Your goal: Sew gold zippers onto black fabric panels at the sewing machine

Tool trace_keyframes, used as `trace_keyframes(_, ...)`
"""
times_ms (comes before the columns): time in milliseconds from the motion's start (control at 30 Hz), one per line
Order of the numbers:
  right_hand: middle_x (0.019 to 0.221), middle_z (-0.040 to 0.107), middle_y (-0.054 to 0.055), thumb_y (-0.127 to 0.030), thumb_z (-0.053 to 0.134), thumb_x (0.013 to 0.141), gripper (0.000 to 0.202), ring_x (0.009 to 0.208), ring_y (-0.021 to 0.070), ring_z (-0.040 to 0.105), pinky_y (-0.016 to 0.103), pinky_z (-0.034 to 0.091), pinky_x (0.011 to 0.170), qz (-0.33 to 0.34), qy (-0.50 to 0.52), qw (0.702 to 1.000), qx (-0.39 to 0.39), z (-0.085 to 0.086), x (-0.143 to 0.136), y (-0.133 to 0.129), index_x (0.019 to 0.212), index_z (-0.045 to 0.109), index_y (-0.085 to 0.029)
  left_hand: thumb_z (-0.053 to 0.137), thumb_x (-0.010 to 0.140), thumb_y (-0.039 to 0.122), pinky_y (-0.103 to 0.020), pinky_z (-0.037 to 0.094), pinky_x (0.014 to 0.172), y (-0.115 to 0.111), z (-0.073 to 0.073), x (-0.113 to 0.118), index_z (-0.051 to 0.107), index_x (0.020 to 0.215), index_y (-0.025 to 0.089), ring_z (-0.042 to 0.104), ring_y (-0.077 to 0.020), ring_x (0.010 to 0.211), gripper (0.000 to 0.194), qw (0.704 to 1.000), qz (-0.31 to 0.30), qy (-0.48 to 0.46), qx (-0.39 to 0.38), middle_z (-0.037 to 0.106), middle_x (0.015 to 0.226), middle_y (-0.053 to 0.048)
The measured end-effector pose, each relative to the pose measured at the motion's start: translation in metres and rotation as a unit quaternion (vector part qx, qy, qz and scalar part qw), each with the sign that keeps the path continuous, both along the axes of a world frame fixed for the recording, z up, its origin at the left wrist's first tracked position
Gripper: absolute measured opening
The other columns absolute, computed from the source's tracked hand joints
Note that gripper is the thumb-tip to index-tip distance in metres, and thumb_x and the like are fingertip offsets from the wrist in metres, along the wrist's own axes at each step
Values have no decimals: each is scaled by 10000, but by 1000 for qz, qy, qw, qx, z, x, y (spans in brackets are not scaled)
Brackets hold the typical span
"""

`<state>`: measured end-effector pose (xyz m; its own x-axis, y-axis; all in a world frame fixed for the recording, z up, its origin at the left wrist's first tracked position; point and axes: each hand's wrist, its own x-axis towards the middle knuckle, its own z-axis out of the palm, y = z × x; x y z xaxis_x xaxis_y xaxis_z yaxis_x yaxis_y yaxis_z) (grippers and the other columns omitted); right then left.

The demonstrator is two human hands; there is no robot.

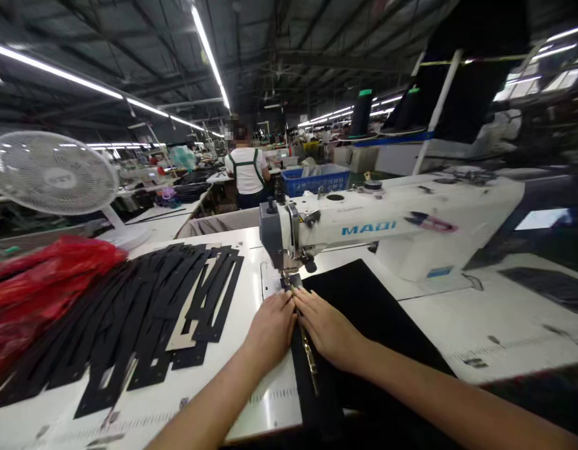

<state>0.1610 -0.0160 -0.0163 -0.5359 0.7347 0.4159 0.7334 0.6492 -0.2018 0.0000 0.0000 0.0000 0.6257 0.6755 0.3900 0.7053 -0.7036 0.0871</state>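
Observation:
My left hand (pixel 272 328) lies on the sewing work with fingers stretched toward the needle. Beside it, my right hand (pixel 333 328) lies flat on black fabric (pixel 382 319), its fingertips close to the presser foot (pixel 287 282). A gold-toothed zipper (pixel 310 359) on a black strip runs from between my hands toward the front edge of the table. Its far end reaches the foot of the white sewing machine (pixel 354 215). My palms and fingers hide part of the zipper and the fabric edge beneath them.
Left of the machine, several black cut strips (pixel 152 312) lie overlapped on the white table (pixel 251 400), with a beige piece (pixel 188 322) among them. A red plastic bag (pixel 49 290) and a white fan (pixel 54 175) stand farther left. Beyond are a blue crate (pixel 314 182) and a person (pixel 249 169).

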Motion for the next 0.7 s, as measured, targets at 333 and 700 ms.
trace_keyframes(333, 1328, 427, 193, -147, 295, 904, 423, 1274, 244, 335, 416, 293, 1067, -17, 1, 1000, -6, 2, 1, 0, 1262, 453, 15, 390, 864, 141, -433, 473, 942, 4, -1, -2, 546, 1129, 95, 536, -257, 1110, 310, 1000, -20, 5, 19, 575, 1184, -150)
trace_keyframes(700, 1318, 427, 218, -120, 309, 881, 423, 1261, 258, 354, 444, 319, 1045, 2, 6, 1000, 7, -2, 4, 11, 1247, 463, 27, 437, 843, 121, -411, 468, 952, 7, 5, 3, 551, 1105, 80, 538, -255, 1103, 289, 1000, 0, 7, -19, 574, 1173, -162)
